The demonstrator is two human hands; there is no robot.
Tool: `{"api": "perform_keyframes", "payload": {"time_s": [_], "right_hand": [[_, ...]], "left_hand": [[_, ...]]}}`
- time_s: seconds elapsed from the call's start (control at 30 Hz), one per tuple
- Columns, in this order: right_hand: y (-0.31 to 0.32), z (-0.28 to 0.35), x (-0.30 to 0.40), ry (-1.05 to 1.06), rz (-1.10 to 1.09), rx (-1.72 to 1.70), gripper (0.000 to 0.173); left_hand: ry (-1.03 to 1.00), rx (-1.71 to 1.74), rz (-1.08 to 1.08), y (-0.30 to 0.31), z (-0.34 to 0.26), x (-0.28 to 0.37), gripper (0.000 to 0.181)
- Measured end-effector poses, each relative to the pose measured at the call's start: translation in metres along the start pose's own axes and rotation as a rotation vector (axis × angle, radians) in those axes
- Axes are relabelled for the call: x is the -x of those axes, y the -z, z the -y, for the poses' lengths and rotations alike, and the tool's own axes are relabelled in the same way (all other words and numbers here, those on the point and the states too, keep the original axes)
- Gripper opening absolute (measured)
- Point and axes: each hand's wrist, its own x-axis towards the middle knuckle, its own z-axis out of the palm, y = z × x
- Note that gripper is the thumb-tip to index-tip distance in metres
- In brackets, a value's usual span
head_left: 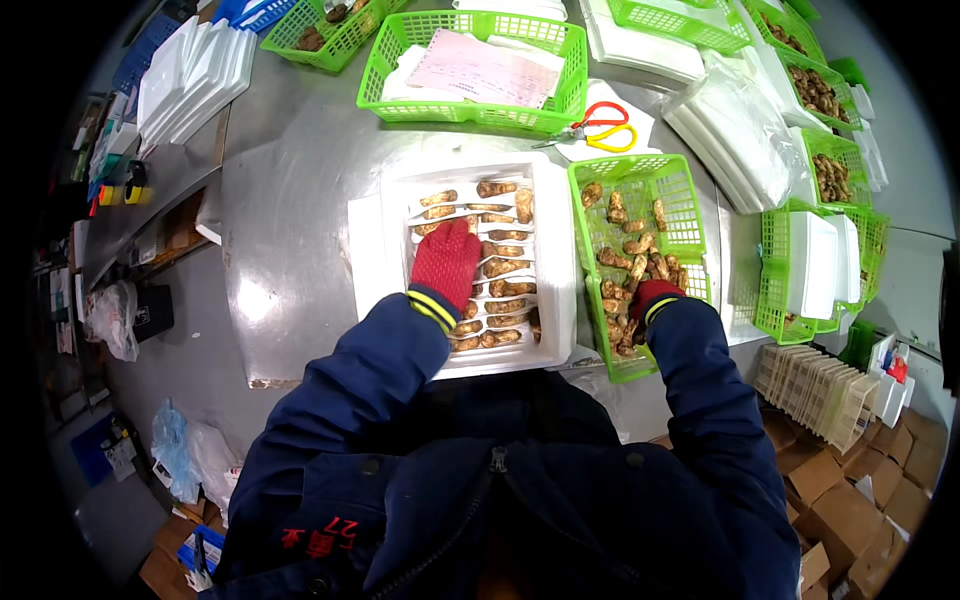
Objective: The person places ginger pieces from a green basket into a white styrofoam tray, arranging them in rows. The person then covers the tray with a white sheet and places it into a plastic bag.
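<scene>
A white foam box (555,300) holds rows of matsutake-like mushrooms (504,267), with thin white sheets between the rows. Over its left column lies my left hand (448,262) in a red knit glove, its fingertips at mushrooms in the upper rows. Its palm side is hidden, so any grip is unclear. To the right, a green plastic basket (637,166) contains loose mushrooms (616,259) of the same kind. My right hand (657,292), also red-gloved, reaches down among them near the basket's front. Its fingers are mostly out of sight.
Red-and-yellow-handled scissors (600,133) lie behind the basket. Another green basket (472,112) with papers stands at the back of the metal table (292,225). Plastic-wrapped white sheets (731,131) sit at right. White foam lids (196,82) are stacked at far left.
</scene>
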Motion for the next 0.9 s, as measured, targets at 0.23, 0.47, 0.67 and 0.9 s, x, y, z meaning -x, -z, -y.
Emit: {"api": "perform_keyframes", "payload": {"time_s": [0.23,0.47,0.67,0.9], "right_hand": [[0.033,0.001,0.048,0.053,-0.260,-0.265,0.041],[0.043,0.116,0.101,0.715,-0.408,-1.289,0.018],[0.038,0.108,0.098,0.560,-0.472,-1.522,0.020],[0.036,-0.001,0.105,0.266,-0.846,-1.533,0.024]], "left_hand": [[0.037,0.130,0.075,0.017,0.007,-0.005,0.025],[0.208,1.127,0.212,0.049,-0.067,0.000,0.047],[0.387,0.936,0.027,0.007,-0.035,-0.002,0.041],[0.290,0.632,0.088,-0.043,-0.050,-0.023,0.039]]}}
